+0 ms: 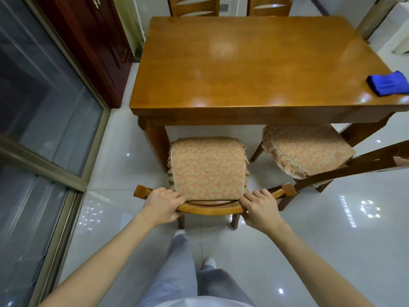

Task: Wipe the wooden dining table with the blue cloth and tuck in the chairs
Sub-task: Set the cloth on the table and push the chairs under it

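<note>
1. Left hand (162, 203): grip clenched on the curved top rail of the near chair (212, 210), left of the patterned back cover (208, 168).
2. Right hand (260, 207): grip clenched on the same rail, right of the cover; both arms extend forward.
3. Near chair: its front reaches just under the near edge of the wooden surface (254, 69); most of it stands outside.
4. Blue cloth (388, 83): lies bunched on the surface near its right edge; well apart from both hands.
5. Second chair (309, 149): stands to the right, angled, its cushioned seat partly under the surface; two further chair backs show at the far side.
</note>
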